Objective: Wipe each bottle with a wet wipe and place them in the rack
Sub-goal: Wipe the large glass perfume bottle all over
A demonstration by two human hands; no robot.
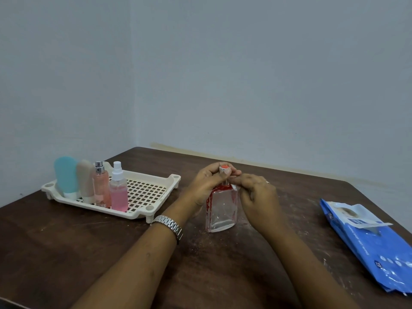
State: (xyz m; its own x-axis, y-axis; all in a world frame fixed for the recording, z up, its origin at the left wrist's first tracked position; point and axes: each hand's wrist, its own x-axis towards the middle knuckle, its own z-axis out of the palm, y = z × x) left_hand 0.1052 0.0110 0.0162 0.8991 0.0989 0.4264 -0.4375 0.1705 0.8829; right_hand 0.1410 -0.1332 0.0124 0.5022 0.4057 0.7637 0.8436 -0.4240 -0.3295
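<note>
A clear glass bottle (221,210) with red edges and a red-topped sprayer stands upright on the dark wooden table (89,253). My left hand (208,182), with a metal watch on its wrist, grips the bottle's top and neck. My right hand (256,195) pinches a small white wet wipe (234,187) against the bottle's shoulder. The cream plastic rack (153,190) lies at the left and holds several bottles in a row: a teal tube (66,175), a beige tube (85,179), a pink spray bottle with a silver cap (101,186) and a pink spray bottle with a white cap (119,192).
A blue pack of wet wipes (370,244) lies at the table's right edge with its flap peeled open. The table sits in a corner against pale blue walls. The rack's right half holds nothing.
</note>
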